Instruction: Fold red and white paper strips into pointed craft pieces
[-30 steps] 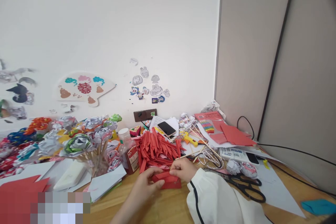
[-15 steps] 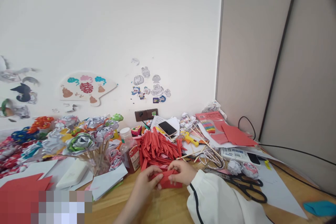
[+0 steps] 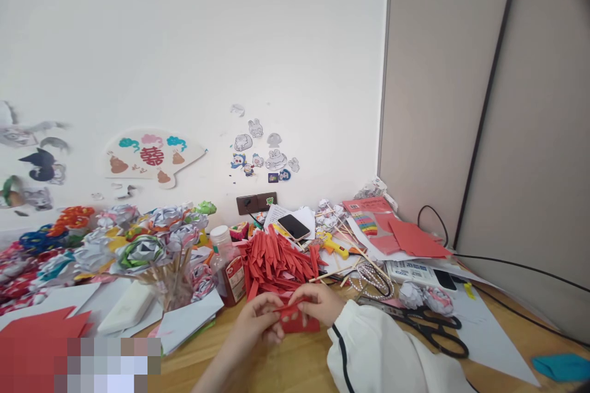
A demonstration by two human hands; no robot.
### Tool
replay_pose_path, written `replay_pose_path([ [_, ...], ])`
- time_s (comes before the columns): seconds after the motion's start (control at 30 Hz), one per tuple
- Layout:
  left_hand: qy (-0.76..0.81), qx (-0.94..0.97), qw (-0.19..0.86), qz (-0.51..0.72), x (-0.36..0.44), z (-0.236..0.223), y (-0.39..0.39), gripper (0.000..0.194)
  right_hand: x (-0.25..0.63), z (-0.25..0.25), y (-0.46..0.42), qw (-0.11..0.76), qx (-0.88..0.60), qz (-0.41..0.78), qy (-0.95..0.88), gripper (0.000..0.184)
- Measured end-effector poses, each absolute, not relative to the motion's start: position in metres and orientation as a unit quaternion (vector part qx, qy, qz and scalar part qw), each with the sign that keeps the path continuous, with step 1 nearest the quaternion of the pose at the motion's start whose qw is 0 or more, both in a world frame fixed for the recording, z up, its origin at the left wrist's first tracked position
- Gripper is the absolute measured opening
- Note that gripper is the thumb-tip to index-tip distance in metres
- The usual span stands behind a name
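Observation:
A small piece of red paper (image 3: 295,321) is pinched between both my hands just above the wooden desk (image 3: 295,368). My left hand (image 3: 258,319) grips its left end with fingers closed. From the other side my right hand (image 3: 318,304), in a white sleeve, closes on the paper's top right edge. Directly behind my hands lies a heap of folded red paper strips (image 3: 276,261).
Paper flowers on sticks (image 3: 138,249) crowd the left, beside a red-labelled bottle (image 3: 228,267). A phone (image 3: 294,225), a yellow glue gun (image 3: 334,245), wooden sticks, red sheets (image 3: 405,234) and black scissors (image 3: 431,325) lie right. Cables run along the right wall.
My hands have drawn closer together and lifted the red paper slightly, folding it into a shorter, more compact piece. The view has barely shifted.

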State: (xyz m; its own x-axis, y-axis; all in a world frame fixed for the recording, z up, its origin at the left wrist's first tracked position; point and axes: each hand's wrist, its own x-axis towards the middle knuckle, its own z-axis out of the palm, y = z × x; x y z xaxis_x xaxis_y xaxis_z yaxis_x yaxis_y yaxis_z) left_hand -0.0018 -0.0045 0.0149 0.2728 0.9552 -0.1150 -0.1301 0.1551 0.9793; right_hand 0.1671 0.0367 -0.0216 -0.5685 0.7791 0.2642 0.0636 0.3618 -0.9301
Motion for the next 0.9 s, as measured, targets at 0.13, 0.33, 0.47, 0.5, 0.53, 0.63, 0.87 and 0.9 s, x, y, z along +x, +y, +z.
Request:
replay_pose_path([
  [0.13, 0.413, 0.421, 0.686, 0.425, -0.009, 0.014, -0.003, 0.015, 0.170, -0.012, 0.030, 0.364, -0.304, 0.333, -0.815, 0.023],
  [0.33, 0.403, 0.402, 0.707, 0.419, -0.014, 0.014, -0.004, 0.008, 0.173, -0.010, 0.027, 0.319, -0.306, 0.107, -0.890, 0.024],
  [0.47, 0.419, 0.412, 0.696, 0.413, -0.014, 0.009, -0.005, 0.007, 0.174, -0.011, 0.027, 0.290, -0.291, 0.045, -0.911, 0.034],
  [0.5, 0.424, 0.413, 0.693, 0.411, -0.014, 0.007, -0.004, 0.007, 0.174, -0.011, 0.027, 0.287, -0.283, 0.034, -0.914, 0.034],
  [0.53, 0.429, 0.414, 0.691, 0.409, -0.013, 0.007, -0.004, 0.007, 0.175, -0.010, 0.027, 0.287, -0.274, 0.025, -0.918, 0.030],
  [0.63, 0.444, 0.417, 0.681, 0.406, -0.011, 0.008, -0.006, 0.009, 0.174, -0.008, 0.027, 0.287, -0.243, 0.019, -0.926, 0.019],
  [0.87, 0.472, 0.567, 0.572, 0.358, -0.004, 0.016, -0.007, 0.024, 0.172, -0.012, 0.029, 0.334, -0.258, 0.070, -0.904, 0.012],
  [0.9, 0.471, 0.595, 0.543, 0.361, -0.003, 0.014, -0.006, 0.026, 0.172, -0.012, 0.029, 0.345, -0.260, 0.078, -0.899, 0.011],
])
